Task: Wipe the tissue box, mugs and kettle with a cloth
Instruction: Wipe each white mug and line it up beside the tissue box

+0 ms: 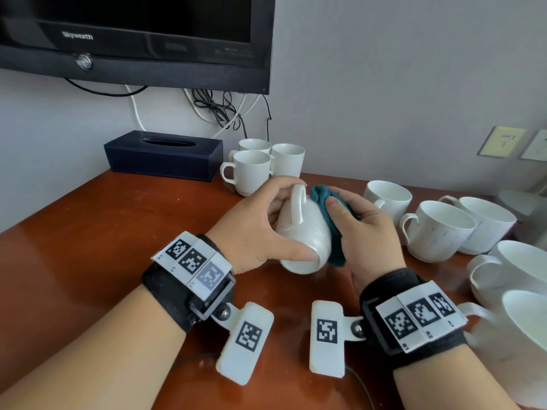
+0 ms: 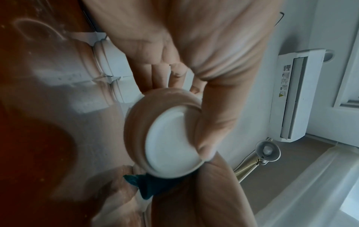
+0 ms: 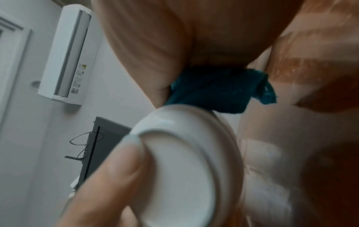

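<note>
Lowest in the head view, two wrist-worn black straps with white coded tags frame the scene, above a reddish-brown wooden bench (image 1: 88, 232). Just above them, at centre frame, the left hand (image 1: 254, 226) grips a white ceramic mug (image 1: 305, 232) held off the bench on its side, base toward the camera and handle uppermost; the thumb lies at the base rim and the fingers curl over the far side near the handle. The right hand (image 1: 367, 232) presses a crumpled teal cloth (image 1: 328, 220) against the mug's right flank, the cloth pinched between thumb and fingers. In the left wrist view the mug's round base (image 2: 170, 141) fills the middle with the cloth (image 2: 153, 187) below it; in the right wrist view the cloth (image 3: 215, 90) sits above the base (image 3: 180, 169).

A dark navy rectangular tissue box (image 1: 162, 155) rests at the back of the bench, left of centre. Three upright white mugs (image 1: 260, 164) cluster just beside it on the right. More white mugs (image 1: 438, 229) stand along the right edge. The kettle cannot be made out with certainty
</note>
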The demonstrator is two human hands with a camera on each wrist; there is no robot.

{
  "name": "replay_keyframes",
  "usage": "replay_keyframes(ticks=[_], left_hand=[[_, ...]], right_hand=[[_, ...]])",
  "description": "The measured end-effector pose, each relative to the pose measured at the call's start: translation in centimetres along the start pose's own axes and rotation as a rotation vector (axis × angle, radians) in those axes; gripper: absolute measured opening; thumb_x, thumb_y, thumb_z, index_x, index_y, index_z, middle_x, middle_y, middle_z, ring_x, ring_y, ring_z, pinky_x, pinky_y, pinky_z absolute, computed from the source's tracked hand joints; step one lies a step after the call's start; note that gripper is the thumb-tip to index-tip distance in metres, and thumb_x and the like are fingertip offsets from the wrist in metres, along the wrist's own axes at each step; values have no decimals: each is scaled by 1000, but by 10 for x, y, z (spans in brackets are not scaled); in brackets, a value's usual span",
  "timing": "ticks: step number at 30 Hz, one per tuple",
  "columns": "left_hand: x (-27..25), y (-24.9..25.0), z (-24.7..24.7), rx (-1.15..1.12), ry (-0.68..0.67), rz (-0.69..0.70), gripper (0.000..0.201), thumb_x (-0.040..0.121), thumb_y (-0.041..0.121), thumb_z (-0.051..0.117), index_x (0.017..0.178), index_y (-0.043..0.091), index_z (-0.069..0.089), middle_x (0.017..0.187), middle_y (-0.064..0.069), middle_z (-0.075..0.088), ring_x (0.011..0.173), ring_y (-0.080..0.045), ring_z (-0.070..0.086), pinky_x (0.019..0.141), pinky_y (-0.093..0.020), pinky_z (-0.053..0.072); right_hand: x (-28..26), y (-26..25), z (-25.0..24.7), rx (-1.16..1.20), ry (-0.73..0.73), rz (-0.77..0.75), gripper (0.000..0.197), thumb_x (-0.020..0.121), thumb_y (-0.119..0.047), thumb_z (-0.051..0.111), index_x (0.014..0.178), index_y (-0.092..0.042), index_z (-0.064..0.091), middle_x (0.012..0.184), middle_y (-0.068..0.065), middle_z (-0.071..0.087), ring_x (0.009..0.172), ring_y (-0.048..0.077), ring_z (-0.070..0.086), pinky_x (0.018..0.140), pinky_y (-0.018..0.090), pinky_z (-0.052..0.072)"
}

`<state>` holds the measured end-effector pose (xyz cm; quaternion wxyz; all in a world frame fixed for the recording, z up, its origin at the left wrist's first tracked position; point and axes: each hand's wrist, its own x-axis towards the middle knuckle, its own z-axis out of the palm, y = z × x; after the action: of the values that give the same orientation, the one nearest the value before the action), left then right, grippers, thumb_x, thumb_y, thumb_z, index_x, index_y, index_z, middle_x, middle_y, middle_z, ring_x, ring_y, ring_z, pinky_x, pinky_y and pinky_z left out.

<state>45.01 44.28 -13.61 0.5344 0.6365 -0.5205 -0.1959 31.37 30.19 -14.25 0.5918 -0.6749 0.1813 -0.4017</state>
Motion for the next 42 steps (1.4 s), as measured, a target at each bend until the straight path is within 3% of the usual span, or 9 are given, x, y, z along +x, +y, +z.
replay_keyframes(ticks=[9,13,19,25,29,32,35,38,42], left_hand=[[4,-6,-10,-56,398,-107,101,46,52,96,134,37,50,124,9,66,114,-11,68,103,-47,55],[2,-1,-8,-348,279,-117,91,52,32,97,132,32,54,117,7,72,118,-22,68,105,-53,54],[-2,12,3,-700,155,-124,93,59,21,86,144,14,52,129,-7,63,111,-22,68,79,-36,60],[-3,8,0,-562,53,-180,97,56,33,87,146,32,51,129,-7,65,107,-17,72,82,-36,60],[-1,9,-12,-397,-2,-112,97,52,51,97,136,16,62,126,-10,71,113,-19,69,88,-26,56],[-3,11,-15,-329,-45,-80,101,56,66,91,135,8,65,126,-11,73,114,-18,68,92,-24,54],[-3,9,-16,-288,-59,-89,85,64,48,88,134,7,65,128,-14,72,115,-19,68,97,-30,53],[-3,10,-17,-236,-105,-95,81,66,42,80,140,18,61,130,-5,71,119,-14,67,97,-28,52],[-3,9,-16,-132,-144,-104,92,60,44,85,145,30,53,136,-2,64,124,-12,63,103,-30,52]], right_hand=[[-5,-2,5,63,-171,-58,20,100,-16,67,117,-19,77,114,4,77,107,24,71,95,40,56],[1,0,5,144,-47,-17,22,100,-26,64,118,-20,76,116,7,77,105,24,71,93,43,55],[3,-5,0,378,69,159,22,106,-22,55,117,-15,73,118,12,76,109,27,70,107,52,52],[1,-3,0,433,26,250,26,106,-29,55,123,-17,71,123,19,72,121,46,64,101,73,46],[0,-9,1,419,-9,253,26,106,-30,55,122,-16,71,124,21,71,107,40,67,88,75,50],[-1,-13,0,443,-15,243,25,106,-28,54,120,-15,71,122,20,72,103,37,68,86,72,52],[-2,-17,-2,443,-46,249,26,105,-28,54,121,-15,70,120,18,73,98,34,70,73,64,59],[-4,-18,-2,425,-61,254,20,105,-27,56,112,-17,72,106,15,76,83,27,72,57,46,60],[-4,-14,-1,398,-45,255,20,104,-24,58,115,-15,72,106,15,76,83,27,72,61,41,61]])
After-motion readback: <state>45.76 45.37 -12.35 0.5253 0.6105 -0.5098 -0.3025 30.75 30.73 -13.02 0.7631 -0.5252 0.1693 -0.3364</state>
